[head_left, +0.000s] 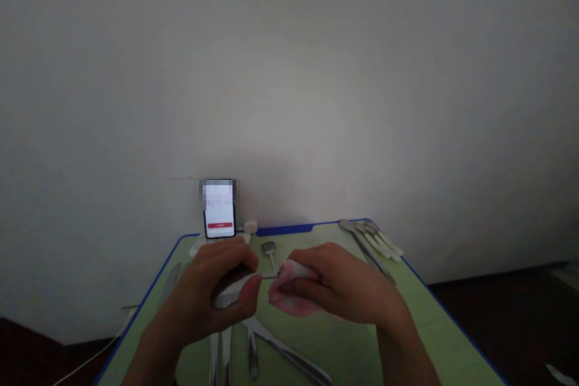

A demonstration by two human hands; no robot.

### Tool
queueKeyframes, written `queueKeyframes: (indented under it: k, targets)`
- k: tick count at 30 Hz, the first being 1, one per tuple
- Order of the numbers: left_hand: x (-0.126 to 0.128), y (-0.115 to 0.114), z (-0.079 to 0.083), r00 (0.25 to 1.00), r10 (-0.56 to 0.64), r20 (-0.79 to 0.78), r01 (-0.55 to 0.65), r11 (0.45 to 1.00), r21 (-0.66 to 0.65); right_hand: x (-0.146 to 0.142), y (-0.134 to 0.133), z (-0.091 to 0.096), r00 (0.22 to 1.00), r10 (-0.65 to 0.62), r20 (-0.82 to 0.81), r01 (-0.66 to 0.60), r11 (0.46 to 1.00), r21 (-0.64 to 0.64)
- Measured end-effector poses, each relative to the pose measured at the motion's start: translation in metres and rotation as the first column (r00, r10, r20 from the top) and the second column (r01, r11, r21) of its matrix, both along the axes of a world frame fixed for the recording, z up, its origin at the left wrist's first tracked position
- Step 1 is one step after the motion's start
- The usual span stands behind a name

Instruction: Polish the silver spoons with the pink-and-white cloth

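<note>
My left hand (pixel 212 292) is closed around the pale handle (pixel 231 294) of a piece of cutlery. Its thin metal neck (pixel 269 276) runs across to my right hand (pixel 341 280), which pinches a pink and white cloth (pixel 294 304) over the far end. The cloth hides that end, so I cannot tell which utensil it is. Both hands are above the table. Behind the gap between them lies a small spoon (pixel 268 248). Below my left hand are long metal utensils (pixel 226 350) and a fork-like piece (pixel 252 350), beside a slanting metal handle (pixel 298 359).
A lit phone (pixel 220 217) stands at the back left, with a white plug (pixel 250 227) beside it. Spoons (pixel 357 238) and white-handled cutlery (pixel 380 241) lie at the back right. A flat metal utensil (pixel 170 283) rests near the left edge. The green table (pixel 353 350) has a blue rim, against a wall.
</note>
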State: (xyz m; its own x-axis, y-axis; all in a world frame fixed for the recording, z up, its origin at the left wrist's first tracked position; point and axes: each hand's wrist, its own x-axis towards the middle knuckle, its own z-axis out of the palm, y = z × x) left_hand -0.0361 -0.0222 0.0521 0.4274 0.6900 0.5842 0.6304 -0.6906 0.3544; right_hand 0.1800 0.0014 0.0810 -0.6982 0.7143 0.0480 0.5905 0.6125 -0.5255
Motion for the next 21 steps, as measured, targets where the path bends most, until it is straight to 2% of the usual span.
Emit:
queueKeyframes:
  k: [5,12,21]
  targets:
    - [-0.0021,0.0014,0.0002,1.000,-0.017,-0.013,0.017,1.000,0.003,-0.0048,-0.0037,-0.0014,1.000,-0.010,-0.011,0.011,0.999,0.043]
    - [0.0034,0.0029,-0.0023,0.997,-0.069,-0.023,0.067,0.996,-0.064,-0.0027,-0.0053,-0.0028,0.994,-0.004,0.105,-0.002,0.998,0.056]
    - [0.0056,0.0104,-0.0088,0.997,-0.076,-0.005,0.075,0.990,-0.121,-0.0047,-0.0062,-0.0028,0.995,-0.052,0.081,0.045,0.995,0.085]
